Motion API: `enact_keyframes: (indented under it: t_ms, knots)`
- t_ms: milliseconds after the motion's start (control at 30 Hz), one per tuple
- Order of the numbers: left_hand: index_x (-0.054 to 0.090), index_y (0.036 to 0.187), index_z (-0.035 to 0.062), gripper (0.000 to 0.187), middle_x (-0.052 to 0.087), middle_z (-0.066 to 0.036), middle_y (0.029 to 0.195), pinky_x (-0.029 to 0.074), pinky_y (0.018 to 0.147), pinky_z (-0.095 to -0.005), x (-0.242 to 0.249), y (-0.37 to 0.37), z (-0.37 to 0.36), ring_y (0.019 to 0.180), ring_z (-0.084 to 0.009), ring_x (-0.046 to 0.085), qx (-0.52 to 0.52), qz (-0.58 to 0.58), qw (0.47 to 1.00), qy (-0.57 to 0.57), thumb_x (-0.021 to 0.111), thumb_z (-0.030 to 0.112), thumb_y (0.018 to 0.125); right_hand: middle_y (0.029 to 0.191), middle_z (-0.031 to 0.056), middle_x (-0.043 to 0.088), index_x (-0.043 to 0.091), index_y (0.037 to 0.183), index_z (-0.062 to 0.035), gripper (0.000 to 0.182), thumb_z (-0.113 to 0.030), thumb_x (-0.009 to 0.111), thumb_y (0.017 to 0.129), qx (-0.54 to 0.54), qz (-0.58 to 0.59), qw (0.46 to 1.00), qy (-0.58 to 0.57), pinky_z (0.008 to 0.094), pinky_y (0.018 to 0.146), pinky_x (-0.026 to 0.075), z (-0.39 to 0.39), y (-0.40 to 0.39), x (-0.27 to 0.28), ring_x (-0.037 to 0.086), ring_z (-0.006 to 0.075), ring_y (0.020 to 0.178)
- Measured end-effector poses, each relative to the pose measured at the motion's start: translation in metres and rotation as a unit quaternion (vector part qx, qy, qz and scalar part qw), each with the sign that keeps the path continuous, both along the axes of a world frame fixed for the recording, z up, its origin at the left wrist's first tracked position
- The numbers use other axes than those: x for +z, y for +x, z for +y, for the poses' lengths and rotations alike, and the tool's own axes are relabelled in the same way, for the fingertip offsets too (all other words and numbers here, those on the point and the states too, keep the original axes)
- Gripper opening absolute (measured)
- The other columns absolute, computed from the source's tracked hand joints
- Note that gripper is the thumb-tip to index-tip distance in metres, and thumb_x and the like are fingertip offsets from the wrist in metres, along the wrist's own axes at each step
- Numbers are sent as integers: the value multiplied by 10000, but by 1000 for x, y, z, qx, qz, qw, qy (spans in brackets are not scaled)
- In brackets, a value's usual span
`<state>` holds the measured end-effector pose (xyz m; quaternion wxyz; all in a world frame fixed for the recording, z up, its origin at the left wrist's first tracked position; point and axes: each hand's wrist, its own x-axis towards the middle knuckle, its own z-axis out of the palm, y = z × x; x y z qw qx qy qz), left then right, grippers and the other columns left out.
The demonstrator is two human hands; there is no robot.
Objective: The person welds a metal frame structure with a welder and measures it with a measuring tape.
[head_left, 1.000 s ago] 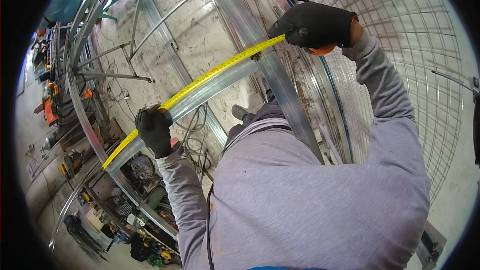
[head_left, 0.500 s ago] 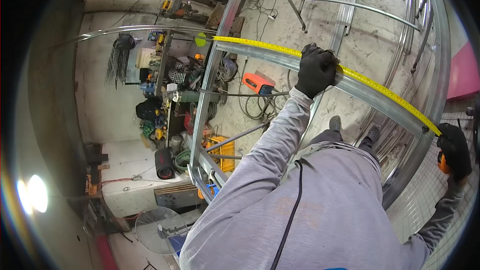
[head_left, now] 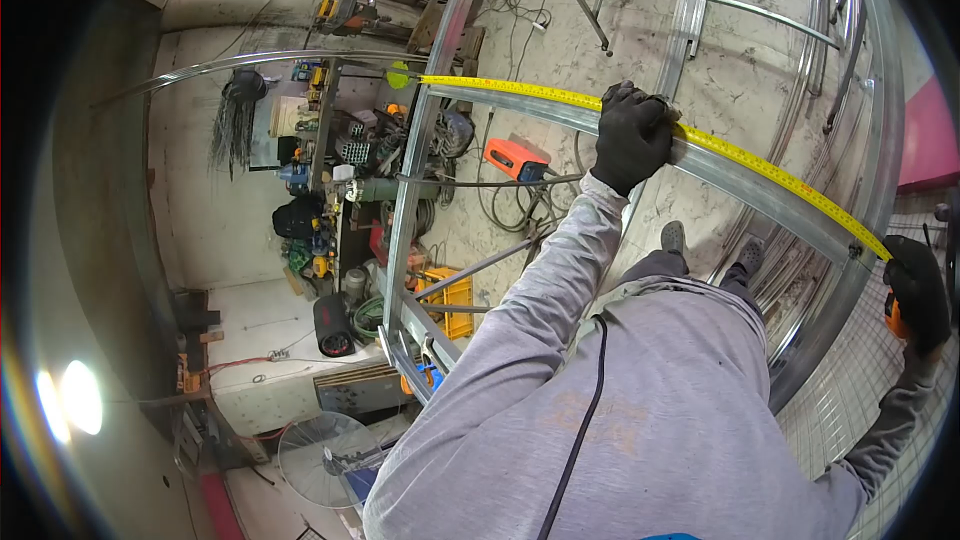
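A yellow tape measure blade (head_left: 770,175) stretches along a grey metal bar (head_left: 740,190) of a large frame, its end at the frame's left upright (head_left: 420,140). My left hand (head_left: 634,138), in a black glove, is closed over the blade and the bar near the middle. At the right, past the frame's side rail, my right hand (head_left: 918,290), also black-gloved, is wrapped round the orange tape measure case (head_left: 894,316). The blade runs out of the case over the rail; the hand hides most of the case.
An orange and black machine (head_left: 515,159) with cables lies on the floor beyond the bar. Tools crowd a shelf (head_left: 335,130) at the left. A yellow crate (head_left: 447,302), a round fan (head_left: 325,455) and metal tubes (head_left: 795,90) stand or lie around the frame.
My right hand has shifted slightly right with the case. My left hand stays at the same place on the bar. The view has shifted a little.
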<state>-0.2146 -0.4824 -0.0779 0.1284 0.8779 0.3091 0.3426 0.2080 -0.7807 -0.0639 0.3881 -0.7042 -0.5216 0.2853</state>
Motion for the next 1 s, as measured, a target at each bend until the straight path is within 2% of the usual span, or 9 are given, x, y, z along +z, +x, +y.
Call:
enact_keyframes:
  t_ms: [333, 500, 533, 567, 633, 667, 700, 867, 1000]
  knots:
    - [732, 751, 75, 14, 661, -113, 730, 474, 805, -438, 7, 7, -3, 751, -336, 630, -10, 10, 999, 32, 726, 72, 763, 1085, 212, 724, 735, 1121, -1, 331, -109, 723, 808, 198, -169, 965, 35, 500, 828, 541, 12, 16, 6, 701, 365, 921]
    - [722, 800, 63, 55, 620, -101, 744, 465, 787, -440, -8, -1, 6, 699, -313, 572, -59, -33, 997, 43, 720, 47, 747, 1173, 210, 725, 736, 1130, -6, 379, -117, 766, 769, 338, -298, 890, 74, 522, 870, 540, 25, 24, 17, 707, 352, 965]
    - [718, 871, 43, 121, 593, -77, 744, 467, 709, -395, -14, -6, 13, 650, -244, 542, -87, 6, 995, 38, 707, 8, 755, 1190, 210, 726, 736, 1132, -7, 389, -119, 774, 761, 362, -315, 875, 65, 526, 879, 539, 27, 29, 18, 708, 350, 974]
    - [721, 905, 26, 125, 593, -69, 757, 469, 683, -378, -26, -7, 13, 654, -225, 551, -78, -21, 995, -54, 681, -10, 792, 1208, 210, 726, 737, 1134, -8, 399, -120, 782, 753, 390, -317, 864, 34, 531, 887, 539, 26, 34, 21, 709, 348, 983]
    - [728, 972, -6, 151, 591, -54, 784, 474, 630, -345, -31, -12, 6, 663, -187, 568, -37, -128, 933, -335, 628, -46, 866, 930, 204, 742, 759, 1078, 0, 300, -170, 736, 832, 258, 4, 961, -98, 447, 708, 563, -11, 67, -34, 696, 304, 774]
    - [731, 1005, -23, 170, 591, -46, 797, 477, 604, -328, -29, -16, 5, 667, -167, 577, -48, -115, 927, -352, 602, -64, 903, 1009, 198, 750, 753, 1058, 6, 280, -139, 731, 819, 272, -256, 917, 140, 442, 751, 581, 7, 40, -12, 719, 316, 851]
    - [747, 1024, -37, 188, 626, -64, 851, 512, 699, -343, -25, -14, 12, 771, -184, 615, -70, 8, 992, -101, 613, -26, 892, 1091, 184, 750, 751, 1021, -12, 247, -78, 736, 784, 252, -191, 941, 117, 434, 834, 594, 8, 35, -6, 730, 333, 969]
    - [755, 1041, -17, 229, 672, -102, 919, 522, 799, -345, -2, -9, 8, 866, -211, 644, -43, 74, 990, -110, 604, 57, 886, 1145, 162, 753, 768, 1096, -34, 319, -19, 723, 780, 266, -355, 883, 153, 430, 939, 582, 5, 23, 5, 715, 345, 1068]
    - [747, 1061, -14, 255, 685, -100, 950, 527, 794, -348, 0, -7, 6, 877, -214, 650, -56, 73, 993, -76, 561, 43, 896, 1134, 162, 754, 766, 1129, -25, 307, -43, 719, 826, 261, -349, 889, 141, 423, 942, 585, 5, 20, 13, 712, 340, 1071]
